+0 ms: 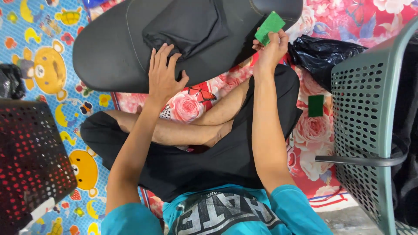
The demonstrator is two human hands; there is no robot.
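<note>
Left hand [164, 72] spread flat on the black seat [130, 39] at 12 o'clock, right hand [271, 48] pinching a green pad [270, 27] by its lower edge: probably light and bendy, seat likely bulky, stiff, best gripped at rim.

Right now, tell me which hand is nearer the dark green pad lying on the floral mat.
Right. The right hand, pinching a bright green pad, is up-left of the dark green pad. The left hand lies flat on the black seat, farther left.

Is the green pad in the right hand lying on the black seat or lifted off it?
Lifted: the right hand pinches the green pad tilted above the seat.
</note>
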